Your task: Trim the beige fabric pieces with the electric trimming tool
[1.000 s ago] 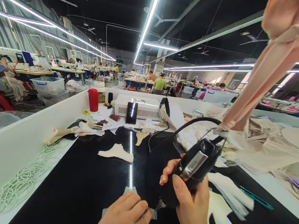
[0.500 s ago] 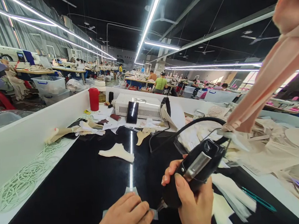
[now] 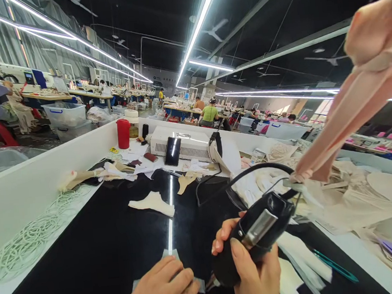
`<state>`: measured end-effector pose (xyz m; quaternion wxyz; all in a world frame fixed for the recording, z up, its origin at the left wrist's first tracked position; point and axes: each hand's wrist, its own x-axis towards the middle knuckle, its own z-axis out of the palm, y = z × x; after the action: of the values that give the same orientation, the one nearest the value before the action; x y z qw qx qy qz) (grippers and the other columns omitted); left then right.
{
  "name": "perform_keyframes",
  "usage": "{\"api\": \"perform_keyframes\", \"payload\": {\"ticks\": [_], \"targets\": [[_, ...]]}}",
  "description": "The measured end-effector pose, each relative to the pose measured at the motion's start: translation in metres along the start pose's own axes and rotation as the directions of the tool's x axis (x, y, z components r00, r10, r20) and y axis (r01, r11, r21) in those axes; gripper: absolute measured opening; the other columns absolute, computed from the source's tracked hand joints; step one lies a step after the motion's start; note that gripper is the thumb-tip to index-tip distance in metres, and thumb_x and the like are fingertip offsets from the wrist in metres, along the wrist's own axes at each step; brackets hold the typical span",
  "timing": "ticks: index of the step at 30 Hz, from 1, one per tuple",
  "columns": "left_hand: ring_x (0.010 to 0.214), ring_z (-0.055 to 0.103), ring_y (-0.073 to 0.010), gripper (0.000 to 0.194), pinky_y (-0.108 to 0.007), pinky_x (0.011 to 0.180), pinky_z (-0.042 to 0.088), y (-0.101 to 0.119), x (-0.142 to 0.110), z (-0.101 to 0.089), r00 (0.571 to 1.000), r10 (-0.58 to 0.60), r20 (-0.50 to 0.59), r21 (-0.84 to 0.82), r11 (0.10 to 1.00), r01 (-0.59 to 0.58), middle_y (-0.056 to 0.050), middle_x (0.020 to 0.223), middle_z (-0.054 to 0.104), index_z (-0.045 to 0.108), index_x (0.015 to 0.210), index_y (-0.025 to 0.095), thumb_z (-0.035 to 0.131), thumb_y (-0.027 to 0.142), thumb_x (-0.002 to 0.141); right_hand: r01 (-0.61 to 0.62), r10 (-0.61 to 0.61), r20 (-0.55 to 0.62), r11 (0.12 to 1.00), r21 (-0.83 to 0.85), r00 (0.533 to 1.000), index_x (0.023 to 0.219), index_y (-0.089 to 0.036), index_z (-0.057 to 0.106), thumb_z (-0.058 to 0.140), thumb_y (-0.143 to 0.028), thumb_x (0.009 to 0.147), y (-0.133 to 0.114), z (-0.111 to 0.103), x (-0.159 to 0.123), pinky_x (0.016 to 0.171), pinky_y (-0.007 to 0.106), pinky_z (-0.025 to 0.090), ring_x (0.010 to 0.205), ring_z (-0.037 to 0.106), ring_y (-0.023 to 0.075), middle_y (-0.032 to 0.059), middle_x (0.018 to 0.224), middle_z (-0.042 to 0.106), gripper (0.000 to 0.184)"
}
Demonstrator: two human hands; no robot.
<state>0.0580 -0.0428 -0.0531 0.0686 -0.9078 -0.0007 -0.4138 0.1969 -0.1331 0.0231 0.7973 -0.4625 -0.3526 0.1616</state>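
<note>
My left hand [image 3: 166, 286] lies over a translucent pattern piece [image 3: 170, 252] and presses it down on the black board [image 3: 88, 250]. Its fingers lie flat side by side, and most of the piece is hidden beneath them. Wrapped in my right hand [image 3: 252, 262] is a black corded hand tool [image 3: 260, 233] with a silver plate on its side. The tool's narrow metal tip points down and left, close to the piece's right edge by my left fingertips. Farther up the board rests a cream fabric cutout [image 3: 153, 204].
A knotted pink fabric strip [image 3: 338, 110] hangs by the tool's cable [image 3: 260, 166]. Pale fabric scraps [image 3: 307, 256] and teal tweezers [image 3: 335, 265] lie at right. Light green cord [image 3: 34, 232] lines the left. A phone [image 3: 173, 150] leans on a white vented box [image 3: 181, 141].
The tool's tip has shifted slightly left and down along the edge of the translucent piece. My left hand keeps pressing nearly the same spot. The view has tilted a little.
</note>
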Motion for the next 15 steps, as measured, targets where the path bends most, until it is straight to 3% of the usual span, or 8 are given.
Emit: {"api": "perform_keyframes", "payload": {"ticks": [5,9,13,15], "targets": [[0.074,0.063,-0.0143,0.035,-0.026,0.089,0.054,0.000,0.002,0.005,0.995,-0.002,-0.102,0.031,0.999,0.005,0.002,0.083,0.068,0.070,0.097,0.018,0.038,0.015,0.110,0.029,-0.029,0.000,0.999,0.021,1.000,0.118,-0.034,0.056,0.075,-0.046,0.093,-0.008,-0.002,0.004,0.064,0.028,0.053,0.067,0.062,0.0117,-0.0049,0.090,0.063,0.034],[0.084,0.067,-0.0115,0.028,-0.025,0.111,0.045,-0.002,-0.002,0.004,0.992,-0.021,-0.124,0.024,0.999,0.024,0.004,0.093,0.073,0.070,0.103,0.020,0.043,0.019,0.111,0.036,-0.036,-0.001,0.999,-0.018,0.999,0.113,-0.033,0.059,0.080,-0.051,0.087,-0.024,-0.001,0.007,0.065,0.028,0.055,0.067,0.064,0.0121,-0.0041,0.092,0.066,0.038],[0.098,0.069,-0.0120,0.023,-0.025,0.117,0.041,-0.011,-0.003,-0.030,0.998,-0.046,0.045,-0.024,0.999,0.047,0.003,0.107,0.076,0.068,0.114,0.020,0.058,0.039,0.107,0.002,-0.011,-0.048,0.984,-0.179,0.999,0.108,-0.030,0.062,0.086,-0.055,0.080,-0.033,0.004,0.006,0.070,0.029,0.058,0.070,0.067,0.0142,-0.0024,0.091,0.070,0.045],[0.105,0.070,-0.0125,0.024,-0.026,0.116,0.043,-0.018,-0.006,-0.053,0.979,-0.112,0.172,-0.042,0.992,0.121,0.002,0.113,0.075,0.066,0.122,0.020,0.060,0.037,0.106,-0.010,0.000,-0.049,0.979,-0.205,0.999,0.104,-0.028,0.062,0.087,-0.055,0.078,-0.032,0.010,0.005,0.070,0.029,0.057,0.071,0.067,0.0152,-0.0012,0.090,0.071,0.045]]}}
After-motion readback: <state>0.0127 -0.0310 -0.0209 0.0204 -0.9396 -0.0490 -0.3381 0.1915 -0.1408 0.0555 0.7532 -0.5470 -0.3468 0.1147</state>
